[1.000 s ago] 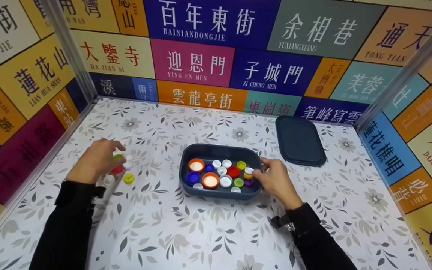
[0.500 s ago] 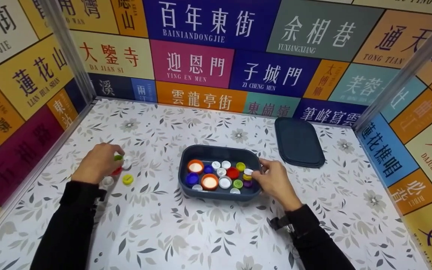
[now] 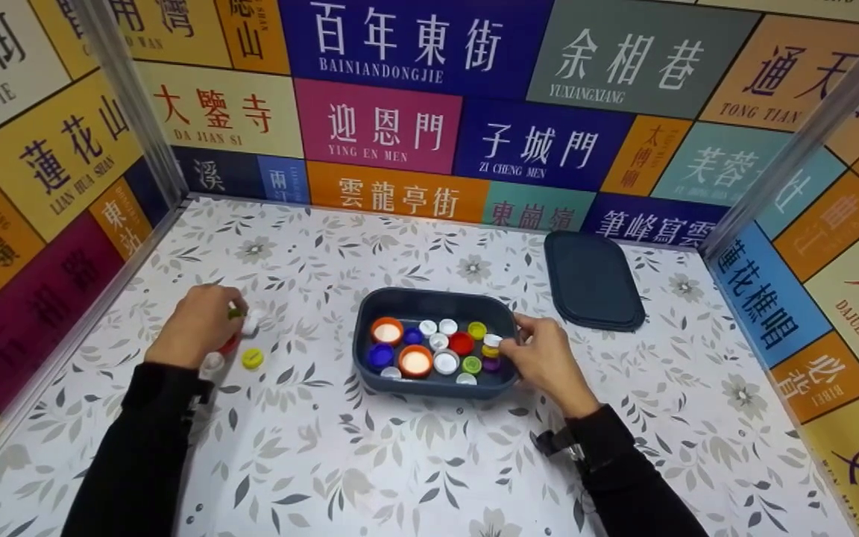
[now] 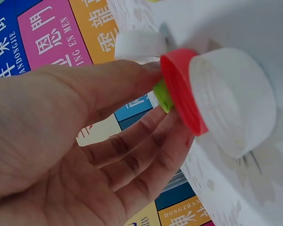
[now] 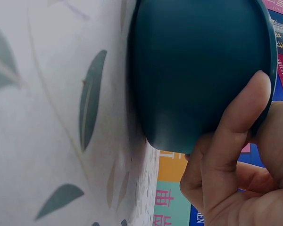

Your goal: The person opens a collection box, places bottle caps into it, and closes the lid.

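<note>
My left hand (image 3: 194,324) is at the table's left side, pinching a green bottle cap (image 4: 164,96) between thumb and fingers. Close by its fingers are a red cap (image 4: 181,89), a large white cap (image 4: 254,101) and another white cap (image 4: 140,44). A yellow cap (image 3: 252,359) lies just to the right of that hand. My right hand (image 3: 549,362) grips the right end of a dark blue-grey container (image 3: 429,386), thumb over the rim. Inside it are several caps, among them an orange one (image 3: 414,362), a red one (image 3: 461,343) and a blue one (image 3: 381,355).
A dark rectangular lid (image 3: 595,280) lies behind and to the right of the container. Beneath everything is a table (image 3: 340,462) with a floral cover. Upright panels (image 3: 377,127) with coloured signs enclose its back and sides.
My left hand has moved slightly right and toward the near side, its fingers drawing in on the green cap. The right hand still holds the container in place.
</note>
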Action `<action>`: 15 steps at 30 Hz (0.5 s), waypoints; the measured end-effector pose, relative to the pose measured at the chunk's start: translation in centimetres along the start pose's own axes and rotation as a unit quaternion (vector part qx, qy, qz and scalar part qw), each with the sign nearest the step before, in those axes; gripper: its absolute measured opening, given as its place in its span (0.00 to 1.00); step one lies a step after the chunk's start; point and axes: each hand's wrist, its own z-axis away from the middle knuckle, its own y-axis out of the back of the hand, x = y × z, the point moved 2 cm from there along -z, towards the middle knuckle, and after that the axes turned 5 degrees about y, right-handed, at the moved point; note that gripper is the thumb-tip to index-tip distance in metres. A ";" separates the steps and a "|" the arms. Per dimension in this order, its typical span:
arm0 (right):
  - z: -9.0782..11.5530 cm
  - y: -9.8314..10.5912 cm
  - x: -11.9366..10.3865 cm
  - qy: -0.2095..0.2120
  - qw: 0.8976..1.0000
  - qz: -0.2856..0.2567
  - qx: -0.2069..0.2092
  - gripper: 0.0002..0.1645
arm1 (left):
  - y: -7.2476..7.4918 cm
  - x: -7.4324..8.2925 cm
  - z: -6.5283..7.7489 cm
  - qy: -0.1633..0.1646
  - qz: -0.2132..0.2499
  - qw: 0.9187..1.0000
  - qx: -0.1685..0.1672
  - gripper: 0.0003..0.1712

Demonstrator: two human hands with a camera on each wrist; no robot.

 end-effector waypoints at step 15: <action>-0.1 0.0 0.1 0.014 1.000 0.003 0.008 0.35 | 0.9 4.5 1.1 -0.064 0.037 0.994 0.081 0.18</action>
